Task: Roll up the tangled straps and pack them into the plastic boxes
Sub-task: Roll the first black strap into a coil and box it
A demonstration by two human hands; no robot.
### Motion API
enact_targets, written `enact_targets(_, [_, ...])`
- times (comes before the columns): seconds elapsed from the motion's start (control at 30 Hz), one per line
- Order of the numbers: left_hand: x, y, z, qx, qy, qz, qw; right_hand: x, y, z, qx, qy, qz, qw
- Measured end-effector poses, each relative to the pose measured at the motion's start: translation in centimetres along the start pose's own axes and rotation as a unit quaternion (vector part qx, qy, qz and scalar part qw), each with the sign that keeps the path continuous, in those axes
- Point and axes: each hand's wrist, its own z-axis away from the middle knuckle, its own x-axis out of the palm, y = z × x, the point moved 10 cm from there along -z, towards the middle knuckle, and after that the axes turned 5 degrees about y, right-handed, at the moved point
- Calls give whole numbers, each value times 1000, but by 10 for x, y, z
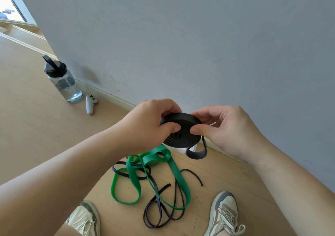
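A black strap wound into a flat coil [181,136] is held in the air between both hands. My left hand [152,123] grips its left side, thumb on the near face. My right hand [224,127] pinches its right side, and a short loose tail [196,153] hangs below it. On the wooden floor underneath lie a tangled green strap [143,177] and thinner black straps [163,206], mixed together. A white corner of something [192,148] shows behind the coil; I cannot tell what it is.
A clear water bottle [63,81] with a black lid stands by the grey wall [181,36] at the left. A white controller [90,104] lies beside it. My two shoes [85,219] [223,214] frame the straps at the bottom.
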Motion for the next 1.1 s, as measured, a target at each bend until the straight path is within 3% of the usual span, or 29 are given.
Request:
enact_targets(0.23, [-6, -23, -3, -83, 37, 134, 987, 4, 28, -2, 98, -55, -91, 990])
enact_targets(0.4, [-5, -31, -2, -116, 42, 184, 975, 0, 27, -2, 91, -29, -118, 988])
enact_targets(0.5, [6, -33, 2, -132, -1, 139, 981, -1, 19, 1, 50, -27, -51, 997])
enact_targets(0.63, [13, -27, 3, -79, -38, -25, 996, -10, 9, 1, 1, 23, 120, 992])
enact_targets(0.73, [13, -15, 2, -38, -13, 13, 999, -4, 7, 1, -15, 20, 158, 987])
enact_targets(0.93, [17, -23, 1, -74, -17, 22, 997, -2, 11, 0, 11, -2, 26, 1000])
enact_targets(1.1, [22, -32, 2, -135, -12, 114, 984, -21, 18, -5, 34, 87, -31, 995])
